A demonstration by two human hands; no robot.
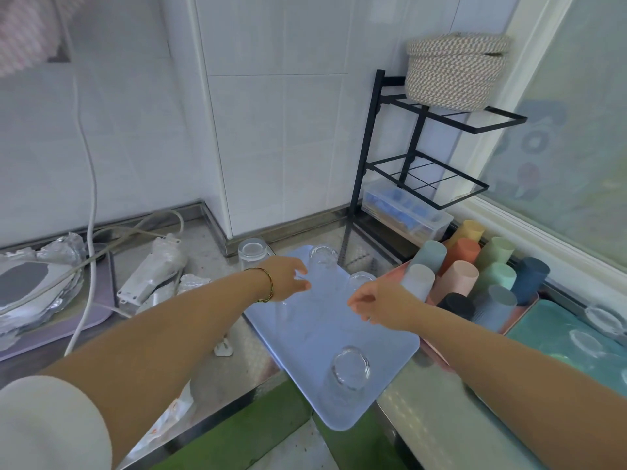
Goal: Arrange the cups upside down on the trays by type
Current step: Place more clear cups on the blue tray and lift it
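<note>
1. Hands. The left hand (288,278), with a bracelet (268,284) at the wrist, is at frame centre over the far end of the blue tray (305,337). Its fingers point toward the right of the frame. Whether they grip a clear glass cannot be determined. The right hand (376,301) is just right of centre, over the right edge of the same tray. Its fingers are loosely curled toward the left hand and hold nothing visible.

2. Blue tray. It lies on the steel table (441,418), and its near corner projects past the table edge. Three clear glasses stand upside down on it:
- near glass (351,368), lower centre;
- far glass (324,256), just above the left hand;
- right glass (361,278), just above the right hand.

A fourth glass (252,252) stands inverted on the table, just beyond the tray's far left corner.

3. Pink tray (519,320). It is located right of centre and touches the blue tray. Coloured plastic cups (459,276) stand inverted on it, packed closely.

4. Teal tray (543,327). It is located at the right edge and carries inverted clear glasses (605,320).

5. Surroundings. A black rack (373,147) at upper right carries a woven basket (454,69).
</note>
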